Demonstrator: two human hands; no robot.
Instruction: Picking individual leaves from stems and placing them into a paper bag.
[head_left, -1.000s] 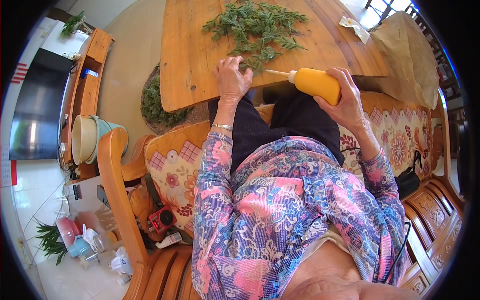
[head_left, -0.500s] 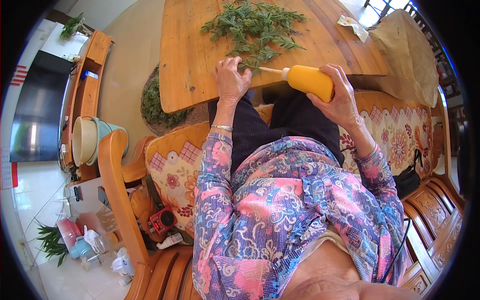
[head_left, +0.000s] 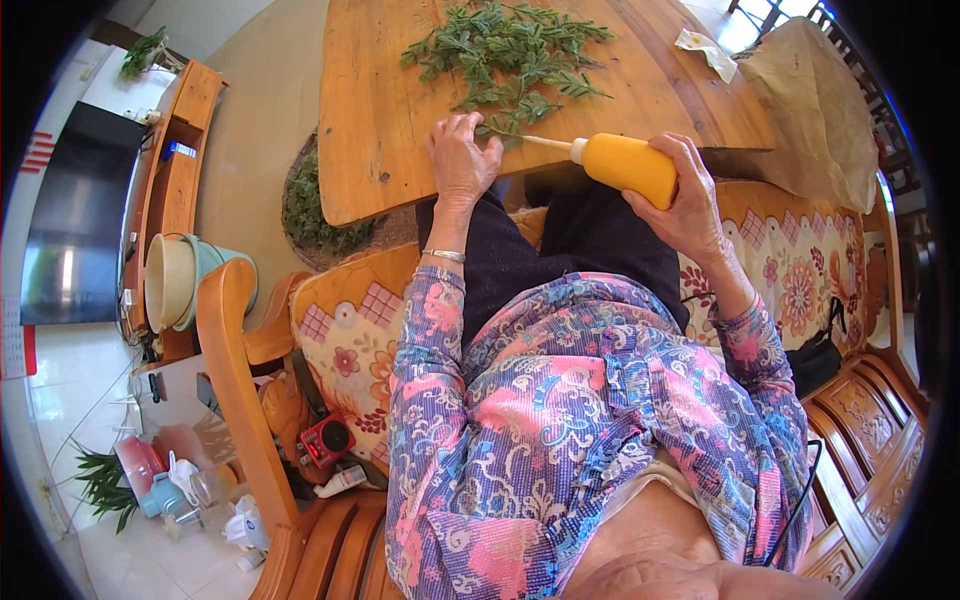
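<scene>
My right hand is wrapped round a yellow squeeze bottle, held nearly level. Its long pale nozzle points left, and the tip touches or almost touches a small green artificial sprig. At the near edge of the wooden table, my left hand pinches that sprig by its end, fingers curled and thumb toward the nozzle. Just beyond both hands lies a loose pile of green artificial sprigs. What exactly sits between my left fingertips is partly hidden.
A white crumpled tissue lies at the table's right, beside a large brown paper bag. Below the table's left edge stands a round container of greenery. Buckets and a red radio are at the left.
My right hand and the squeeze bottle have shifted slightly to the right, drawing the nozzle tip back a little. My left hand and the sprig stay nearly still.
</scene>
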